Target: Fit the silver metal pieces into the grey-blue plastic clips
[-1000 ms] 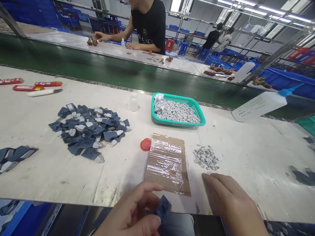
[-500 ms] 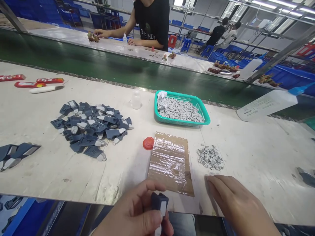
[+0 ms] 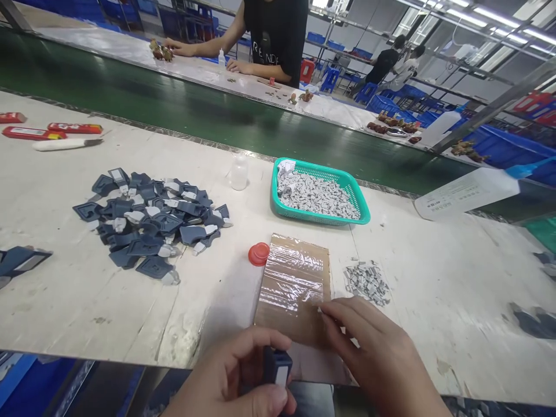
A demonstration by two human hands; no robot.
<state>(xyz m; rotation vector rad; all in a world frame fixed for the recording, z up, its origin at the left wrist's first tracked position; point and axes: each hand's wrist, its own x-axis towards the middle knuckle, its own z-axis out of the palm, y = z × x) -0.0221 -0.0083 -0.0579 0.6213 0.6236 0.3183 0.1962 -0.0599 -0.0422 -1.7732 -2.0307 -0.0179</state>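
At the bottom middle, my left hand (image 3: 243,376) is closed around a dark blue plastic part (image 3: 277,365) with a light grey rectangle on its face. My right hand (image 3: 369,341) is over the right edge of a cardboard piece (image 3: 291,284) covered in clear tape. Its thumb and forefinger pinch a tiny pale piece (image 3: 320,310), barely visible at the fingertips. Just beyond this hand lies a small heap of grey chips (image 3: 367,281). A red round cap (image 3: 259,253) touches the cardboard's left side.
A green basket (image 3: 321,218) full of grey chips stands behind the cardboard. Dark blue parts (image 3: 152,220) are heaped at left. A clear bottle (image 3: 239,172), a large tilted bottle (image 3: 469,194) and a brush (image 3: 65,144) lie around. Across the green belt (image 3: 195,116), a person works.
My right hand has moved left from beside the chip heap to over the cardboard, now pinching a tiny piece. My left hand still holds the blue part, turned slightly.
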